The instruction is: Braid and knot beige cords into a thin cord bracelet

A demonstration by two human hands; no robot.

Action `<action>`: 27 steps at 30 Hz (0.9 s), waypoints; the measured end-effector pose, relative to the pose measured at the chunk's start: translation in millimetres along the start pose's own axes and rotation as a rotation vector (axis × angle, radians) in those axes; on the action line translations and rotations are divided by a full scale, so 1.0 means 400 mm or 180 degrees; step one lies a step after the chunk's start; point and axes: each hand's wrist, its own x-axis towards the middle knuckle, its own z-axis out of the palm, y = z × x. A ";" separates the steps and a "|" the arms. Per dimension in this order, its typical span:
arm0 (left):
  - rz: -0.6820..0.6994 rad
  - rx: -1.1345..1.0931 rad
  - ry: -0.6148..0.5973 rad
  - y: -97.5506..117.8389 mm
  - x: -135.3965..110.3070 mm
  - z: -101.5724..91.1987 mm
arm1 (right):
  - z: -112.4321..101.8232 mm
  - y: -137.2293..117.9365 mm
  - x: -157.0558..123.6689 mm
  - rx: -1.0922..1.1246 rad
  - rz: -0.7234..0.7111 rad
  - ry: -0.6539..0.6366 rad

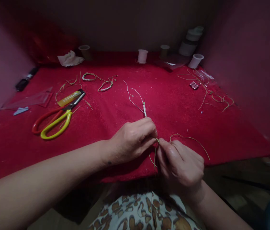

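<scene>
My left hand [135, 139] is closed, its thumb and fingers pinching a thin tan-green cord [157, 140] near the table's front edge. Opposite it, my right hand [181, 159] pinches the same cord, the fingertips of both hands almost touching. Beyond my left knuckles a short white braided section [145, 109] sticks out, with two loose white thread ends [132, 101] curving away from it. Cord ends hang below the pinch, and one loose cord [192, 137] arcs out past my right hand. My fingers hide the cord between them.
Scissors [56, 123] with red and yellow handles lie left beside a yellow packet [69, 98]. Two braided bracelets [106, 85] rest behind. Thread spools [142, 56], crumpled tissue [70, 59] and a bottle [189, 41] stand along the back. Tangled cord [221, 99] lies right on the red cloth.
</scene>
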 end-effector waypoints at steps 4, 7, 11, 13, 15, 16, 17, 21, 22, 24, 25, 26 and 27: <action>-0.0163 -0.0157 0.0204 0.012 -0.002 -0.004 | -0.023 -0.002 0.019 0.0729 0.0683 -0.0205; -0.0496 -0.0327 0.0620 0.030 -0.001 -0.017 | -0.050 -0.001 0.052 0.2038 0.1891 -0.0786; -0.1294 -0.0985 0.0576 0.053 0.014 -0.045 | -0.072 0.006 0.092 0.3500 0.3469 -0.1617; -0.1810 -0.1541 0.0297 0.060 0.025 -0.055 | -0.074 0.009 0.099 0.3904 0.3922 -0.1725; -0.2253 -0.1913 -0.0042 0.064 0.034 -0.061 | -0.073 0.009 0.097 0.4200 0.4084 -0.1710; -0.2421 -0.2010 -0.0208 0.066 0.036 -0.061 | -0.073 0.009 0.095 0.4317 0.4095 -0.1701; -0.2550 -0.2095 -0.0365 0.067 0.037 -0.060 | -0.073 0.008 0.091 0.4407 0.4094 -0.1692; -0.2730 -0.2836 -0.0717 0.069 0.031 -0.047 | -0.074 0.011 0.077 0.4576 0.4031 -0.1736; -0.2747 -0.3094 -0.0718 0.069 0.028 -0.043 | -0.074 0.012 0.074 0.4580 0.4017 -0.1757; -0.2801 -0.3496 -0.0671 0.066 0.024 -0.033 | -0.076 0.015 0.071 0.4532 0.3994 -0.1823; -0.2822 -0.3624 -0.0645 0.064 0.023 -0.028 | -0.078 0.016 0.070 0.4467 0.3993 -0.1861; -0.2831 -0.3699 -0.0624 0.061 0.022 -0.023 | -0.081 0.017 0.070 0.4372 0.3988 -0.1901; -0.2825 -0.3737 -0.0618 0.059 0.022 -0.018 | -0.085 0.017 0.069 0.4248 0.3960 -0.1944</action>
